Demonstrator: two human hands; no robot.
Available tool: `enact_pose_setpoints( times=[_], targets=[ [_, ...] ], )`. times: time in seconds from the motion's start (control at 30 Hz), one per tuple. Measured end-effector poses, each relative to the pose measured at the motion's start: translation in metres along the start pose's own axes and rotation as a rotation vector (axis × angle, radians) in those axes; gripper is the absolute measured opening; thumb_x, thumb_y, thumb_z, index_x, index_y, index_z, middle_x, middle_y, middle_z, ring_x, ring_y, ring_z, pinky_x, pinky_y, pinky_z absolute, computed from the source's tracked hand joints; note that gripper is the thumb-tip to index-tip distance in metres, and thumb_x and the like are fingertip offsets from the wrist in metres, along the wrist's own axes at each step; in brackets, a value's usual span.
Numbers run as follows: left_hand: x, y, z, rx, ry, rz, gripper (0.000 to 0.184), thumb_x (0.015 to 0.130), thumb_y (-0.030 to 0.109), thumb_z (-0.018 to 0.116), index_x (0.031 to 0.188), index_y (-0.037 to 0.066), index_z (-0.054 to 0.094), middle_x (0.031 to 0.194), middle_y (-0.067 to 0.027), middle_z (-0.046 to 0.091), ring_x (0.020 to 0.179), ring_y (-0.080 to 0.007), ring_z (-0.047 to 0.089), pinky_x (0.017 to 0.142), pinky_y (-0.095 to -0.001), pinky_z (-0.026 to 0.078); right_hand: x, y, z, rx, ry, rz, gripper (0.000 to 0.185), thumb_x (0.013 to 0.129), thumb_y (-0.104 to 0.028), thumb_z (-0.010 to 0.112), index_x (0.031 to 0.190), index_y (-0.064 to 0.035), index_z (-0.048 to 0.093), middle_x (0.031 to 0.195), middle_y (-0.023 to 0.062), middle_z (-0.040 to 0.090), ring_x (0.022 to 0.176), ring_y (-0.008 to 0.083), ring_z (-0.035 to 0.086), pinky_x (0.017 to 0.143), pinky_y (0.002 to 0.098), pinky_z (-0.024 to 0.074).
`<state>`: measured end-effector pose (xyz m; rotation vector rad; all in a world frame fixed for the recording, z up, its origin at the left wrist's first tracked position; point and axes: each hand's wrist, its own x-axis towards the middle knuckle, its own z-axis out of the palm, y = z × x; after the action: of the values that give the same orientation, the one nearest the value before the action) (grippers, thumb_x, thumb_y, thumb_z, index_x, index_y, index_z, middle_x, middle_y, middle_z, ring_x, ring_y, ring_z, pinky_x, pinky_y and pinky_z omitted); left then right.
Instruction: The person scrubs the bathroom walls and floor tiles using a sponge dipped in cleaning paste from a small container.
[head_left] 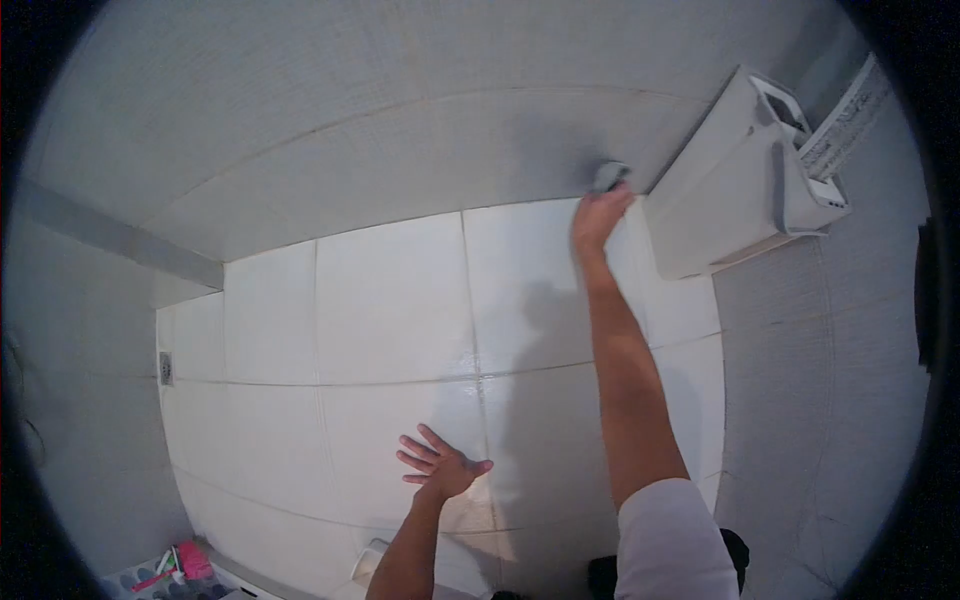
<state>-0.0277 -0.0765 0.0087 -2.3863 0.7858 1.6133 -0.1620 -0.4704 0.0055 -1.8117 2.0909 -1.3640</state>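
My right hand (602,215) reaches far forward to the base of the tiled wall, beside the white bin-like container. Its fingers are closed around a small pale grey thing with a dark part (612,176), possibly a scrubbing pad or brush; its kind is too blurred to tell. That thing is against or very near the wall, just above the floor's edge. Over the white floor tiles (390,320), nearer to me, my left hand (444,470) is spread with its fingers apart and holds nothing. Whether its palm touches the floor I cannot tell.
A tall white container (715,180) stands in the right corner, a pale printed strip (845,120) above it. A floor drain (166,368) lies at the left edge. At lower left are a pink item (194,561) and a patterned mat (150,582). Grey tiled walls enclose the floor.
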Motion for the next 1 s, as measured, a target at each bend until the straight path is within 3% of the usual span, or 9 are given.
enact_pose_setpoints(
  times=[0.07,0.17,0.23,0.4,0.53,0.67,0.73,0.83,1.0],
  targets=[
    [-0.002,0.0,-0.005,-0.015,-0.025,0.042,0.142,0.065,0.057,0.074,0.125,-0.001,-0.042,0.125,-0.0378,-0.044,0.115,-0.0591,-0.039,0.089,-0.0766,-0.007,0.015,-0.023,-0.013,0.318,0.103,0.24,0.029,0.084,-0.01,0.055,0.11,0.0031,0.048,0.107,0.0239,0.051,0.104,0.0364,0.051,0.09,0.0444,0.0415],
    [0.005,-0.003,-0.004,-0.019,-0.043,0.048,0.142,0.066,0.058,0.073,0.122,0.0,-0.044,0.123,-0.0382,-0.045,0.112,-0.0589,-0.041,0.089,-0.0765,-0.006,-0.024,-0.043,0.048,0.086,0.193,0.147,0.033,0.085,-0.007,0.052,0.116,0.0039,0.046,0.109,0.0262,0.053,0.1,0.037,0.056,0.089,0.0437,0.0441],
    [0.006,-0.001,-0.007,-0.008,-0.07,0.03,0.143,0.066,0.059,0.073,0.121,0.0,-0.045,0.122,-0.038,-0.047,0.111,-0.0586,-0.042,0.089,-0.0764,-0.007,-0.068,-0.051,0.05,0.031,-0.57,-0.015,0.038,0.083,-0.005,0.053,0.119,0.0038,0.046,0.107,0.028,0.056,0.095,0.0387,0.059,0.086,0.0417,0.0478],
    [0.012,-0.005,-0.005,0.014,-0.073,-0.01,0.146,0.062,0.062,0.075,0.122,0.006,-0.046,0.124,-0.0339,-0.048,0.112,-0.0575,-0.042,0.088,-0.0776,-0.005,-0.035,-0.017,0.043,0.348,-0.085,0.278,0.022,0.082,-0.009,0.055,0.099,0.0054,0.053,0.085,0.0251,0.062,0.082,0.0416,0.061,0.074,0.0478,0.0467],
    [0.016,-0.009,0.001,0.024,-0.062,-0.004,0.146,0.062,0.062,0.074,0.123,0.005,-0.045,0.125,-0.0341,-0.047,0.114,-0.0563,-0.041,0.09,-0.0769,-0.004,-0.05,-0.077,0.045,0.295,-0.19,0.364,0.03,0.089,-0.021,0.055,0.102,0.0053,0.054,0.09,0.0297,0.062,0.086,0.0461,0.06,0.072,0.0458,0.0474],
    [0.005,0.001,-0.008,-0.008,-0.068,0.006,0.14,0.069,0.056,0.072,0.122,0.0,-0.045,0.124,-0.037,-0.046,0.113,-0.0568,-0.042,0.09,-0.0751,-0.008,-0.062,-0.069,0.055,0.74,-0.189,0.574,0.037,0.082,-0.024,0.065,0.101,0.0069,0.057,0.091,0.0251,0.064,0.081,0.0388,0.063,0.074,0.0422,0.0488],
    [0.006,0.002,-0.01,-0.006,-0.073,0.006,0.14,0.069,0.055,0.073,0.122,0.001,-0.045,0.124,-0.0372,-0.045,0.113,-0.057,-0.042,0.091,-0.0748,-0.008,-0.061,-0.057,0.027,1.046,-0.432,0.674,0.036,0.076,-0.026,0.073,0.09,0.0056,0.063,0.082,0.0222,0.066,0.071,0.0316,0.064,0.069,0.0389,0.0496],
    [0.004,0.003,-0.008,-0.009,-0.072,-0.001,0.14,0.068,0.054,0.073,0.122,0.002,-0.045,0.124,-0.0377,-0.045,0.113,-0.0575,-0.041,0.091,-0.0745,-0.009,-0.054,-0.068,0.03,0.781,-0.37,0.386,0.036,0.075,-0.026,0.075,0.083,0.0062,0.062,0.069,0.0078,0.062,0.059,0.0127,0.055,0.052,0.0277,0.0459],
    [0.012,-0.005,-0.001,-0.016,-0.011,0.031,0.141,0.068,0.054,0.074,0.123,0.003,-0.045,0.125,-0.0376,-0.044,0.115,-0.0575,-0.04,0.09,-0.0744,-0.01,-0.061,-0.105,0.052,0.654,-0.173,0.399,0.026,0.075,-0.02,0.073,0.077,0.0035,0.061,0.066,0.0102,0.061,0.058,0.0135,0.053,0.056,0.0313,0.0449]
  ],
)
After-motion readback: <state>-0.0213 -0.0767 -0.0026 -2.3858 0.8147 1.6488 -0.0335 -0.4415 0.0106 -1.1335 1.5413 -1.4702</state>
